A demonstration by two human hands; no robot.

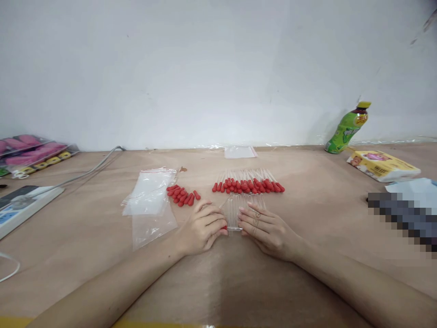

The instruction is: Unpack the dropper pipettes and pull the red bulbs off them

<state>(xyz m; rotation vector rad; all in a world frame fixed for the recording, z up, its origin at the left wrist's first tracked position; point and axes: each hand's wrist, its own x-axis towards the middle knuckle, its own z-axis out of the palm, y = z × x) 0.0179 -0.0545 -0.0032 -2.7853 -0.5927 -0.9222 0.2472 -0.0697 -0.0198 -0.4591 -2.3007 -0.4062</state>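
My left hand (205,228) is closed around a red rubber bulb (224,227), and only a sliver of it shows between the fingers. My right hand (271,232) grips a clear dropper tube (234,228) that lies level between both hands, its left end at the bulb. Whether the tube sits inside the bulb is hidden by my fingers. Just beyond my hands lie several bare clear tubes (235,207), partly covered by the right fingers. Behind them is a row of droppers (248,186) with red bulbs fitted. Several loose red bulbs (180,195) are piled beyond my left hand.
Clear zip bags (148,193) lie left of the bulbs, and another bag (240,152) is by the wall. A green bottle (347,130) leans at the back right near a yellow tissue pack (382,165). A power strip (30,207) with a grey cable is at left.
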